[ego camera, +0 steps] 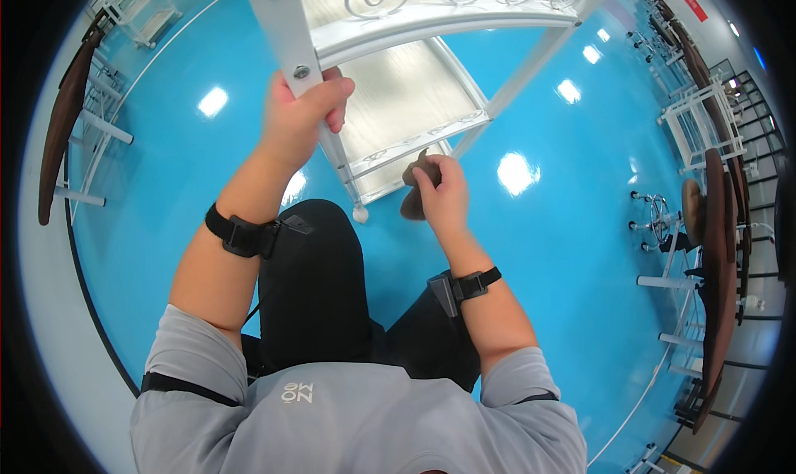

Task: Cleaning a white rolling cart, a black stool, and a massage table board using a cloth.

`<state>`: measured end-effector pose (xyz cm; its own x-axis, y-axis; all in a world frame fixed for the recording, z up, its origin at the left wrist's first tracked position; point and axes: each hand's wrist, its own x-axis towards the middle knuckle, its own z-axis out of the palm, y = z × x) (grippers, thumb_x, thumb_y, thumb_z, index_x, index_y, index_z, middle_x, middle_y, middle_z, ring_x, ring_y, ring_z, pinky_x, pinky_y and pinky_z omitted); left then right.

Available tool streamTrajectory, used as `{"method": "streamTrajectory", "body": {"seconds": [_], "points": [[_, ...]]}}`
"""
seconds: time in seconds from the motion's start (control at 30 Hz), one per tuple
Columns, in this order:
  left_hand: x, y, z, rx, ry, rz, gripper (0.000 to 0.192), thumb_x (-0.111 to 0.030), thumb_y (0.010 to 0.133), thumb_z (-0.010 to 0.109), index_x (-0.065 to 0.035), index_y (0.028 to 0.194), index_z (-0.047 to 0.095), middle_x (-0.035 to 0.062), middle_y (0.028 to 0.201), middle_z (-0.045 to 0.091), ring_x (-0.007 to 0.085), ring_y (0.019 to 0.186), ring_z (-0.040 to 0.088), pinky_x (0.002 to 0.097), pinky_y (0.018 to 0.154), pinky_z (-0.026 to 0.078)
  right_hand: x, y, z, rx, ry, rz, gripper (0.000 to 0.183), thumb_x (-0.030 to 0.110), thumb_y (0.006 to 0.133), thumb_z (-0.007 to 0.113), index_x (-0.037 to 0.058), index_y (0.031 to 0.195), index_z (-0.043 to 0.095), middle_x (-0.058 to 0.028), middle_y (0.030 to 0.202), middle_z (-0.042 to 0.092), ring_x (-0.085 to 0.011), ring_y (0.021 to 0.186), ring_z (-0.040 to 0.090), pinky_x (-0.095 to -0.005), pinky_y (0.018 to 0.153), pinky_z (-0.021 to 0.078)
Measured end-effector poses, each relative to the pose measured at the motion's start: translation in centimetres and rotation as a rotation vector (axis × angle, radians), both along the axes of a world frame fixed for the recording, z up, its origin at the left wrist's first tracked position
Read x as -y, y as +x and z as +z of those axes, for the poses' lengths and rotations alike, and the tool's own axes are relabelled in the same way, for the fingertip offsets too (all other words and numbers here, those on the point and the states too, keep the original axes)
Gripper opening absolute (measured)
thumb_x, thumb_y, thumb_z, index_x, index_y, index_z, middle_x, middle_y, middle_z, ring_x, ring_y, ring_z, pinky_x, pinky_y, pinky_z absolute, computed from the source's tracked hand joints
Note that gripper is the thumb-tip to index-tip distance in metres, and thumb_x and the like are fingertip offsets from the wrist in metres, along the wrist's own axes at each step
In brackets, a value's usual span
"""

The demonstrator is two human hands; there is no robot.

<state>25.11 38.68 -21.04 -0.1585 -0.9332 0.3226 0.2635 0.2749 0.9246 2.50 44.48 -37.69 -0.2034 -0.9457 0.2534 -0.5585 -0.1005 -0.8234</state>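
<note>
My left hand [311, 110] is closed around a white upright post [301, 69] of a tiered trolley with scrollwork rails, just below a round bolt. To the right and lower, my right hand [444, 185] pinches a crumpled brown cloth [413, 205] between thumb and fingers. The cloth hangs close to the trolley's lower shelf rail [423, 139]. Pale wood-look shelf boards [407, 88] lie inside the white frame. A small white caster [360, 213] is at the foot of the near post.
Glossy blue floor [535, 237] surrounds the trolley. A brown padded bed [65, 119] and another white trolley [140, 13] stand at the left. Along the right are more brown beds [718, 287], a wheeled stool [690, 209] and a white rack [703, 125].
</note>
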Motion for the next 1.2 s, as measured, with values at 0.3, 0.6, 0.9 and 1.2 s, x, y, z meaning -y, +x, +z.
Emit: {"method": "streamTrajectory", "body": {"seconds": [0.3, 0.6, 0.9, 1.2], "points": [[0.2, 0.6, 0.1, -0.007, -0.033, -0.052, 0.007, -0.008, 0.084, 0.066, -0.0021, 0.084, 0.062, 0.0014, 0.059, 0.051, 0.0117, 0.049, 0.049, 0.0284, 0.051, 0.042, 2.8, -0.7, 1.8, -0.089, -0.254, -0.110, 0.025, 0.013, 0.090, 0.075, 0.0049, 0.113, 0.070, -0.0149, 0.109, 0.060, -0.0357, 0.095, 0.065, -0.0414, 0.082, 0.0547], [0.4, 0.2, -0.1, -0.008, -0.035, -0.076, 0.006, -0.007, 0.083, 0.065, -0.0021, 0.084, 0.060, 0.0024, 0.061, 0.051, 0.0129, 0.050, 0.050, 0.0290, 0.051, 0.043, 3.4, 0.1, -0.1, -0.403, -0.225, -0.064, 0.026, 0.012, 0.092, 0.069, 0.0000, 0.115, 0.069, -0.0163, 0.105, 0.059, -0.0371, 0.097, 0.063, -0.0443, 0.081, 0.0534], [0.5, 0.3, -0.5, -0.040, -0.011, -0.069, 0.010, -0.004, 0.079, 0.064, -0.0004, 0.087, 0.059, 0.0040, 0.066, 0.054, 0.0133, 0.049, 0.051, 0.0295, 0.049, 0.044, 1.1, -6.5, 0.6, -0.127, 0.195, -0.057, 0.027, 0.014, 0.091, 0.071, -0.0012, 0.113, 0.068, -0.0158, 0.111, 0.065, -0.0312, 0.101, 0.065, -0.0399, 0.089, 0.0532], [0.9, 0.2, -1.3, -0.021, -0.012, -0.105, 0.013, -0.005, 0.076, 0.061, -0.0006, 0.088, 0.059, 0.0052, 0.066, 0.053, 0.0138, 0.048, 0.051, 0.0298, 0.048, 0.043, 14.8, -17.7, 16.6, 1.085, -0.296, 0.130, 0.026, 0.020, 0.107, 0.051, 0.0035, 0.122, 0.064, -0.0094, 0.102, 0.072, -0.0207, 0.091, 0.067, -0.0332, 0.082, 0.0515]]}}
